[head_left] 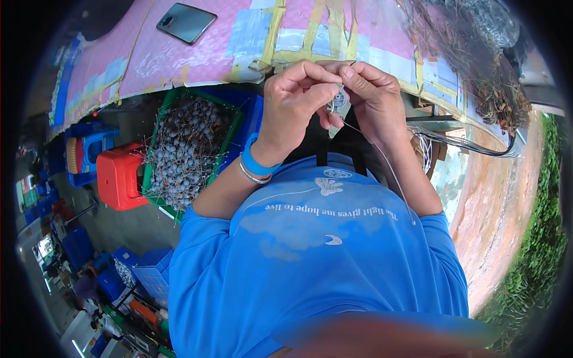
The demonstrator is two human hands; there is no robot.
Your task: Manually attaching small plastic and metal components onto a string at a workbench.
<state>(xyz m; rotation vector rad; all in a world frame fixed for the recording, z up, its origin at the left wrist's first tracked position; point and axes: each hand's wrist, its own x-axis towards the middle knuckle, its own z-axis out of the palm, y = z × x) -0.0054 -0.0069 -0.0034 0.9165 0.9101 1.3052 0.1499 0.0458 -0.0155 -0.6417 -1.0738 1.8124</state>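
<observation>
Both of my hands meet at the table's front edge, in front of my chest. My left hand [296,98] is closed, thumb and forefinger pinching at the top of a small grey round plastic part [339,103]. My right hand [376,95] is closed beside it, thumb and forefinger pressed together by the left fingertips. A tiny dark tip shows at the right fingers, but what they pinch is too small to name. From the grey part a thin grey cable [389,162] trails down past my right wrist and across my blue shirt.
The pink-covered table [149,56], patched with tape, carries a phone [186,23]. Wires and brown debris [501,101] lie at its right end, above a hanging cable bundle [471,142]. At left stand a green crate [153,179] of grey parts, a red stool [122,177] and a blue stool [89,149].
</observation>
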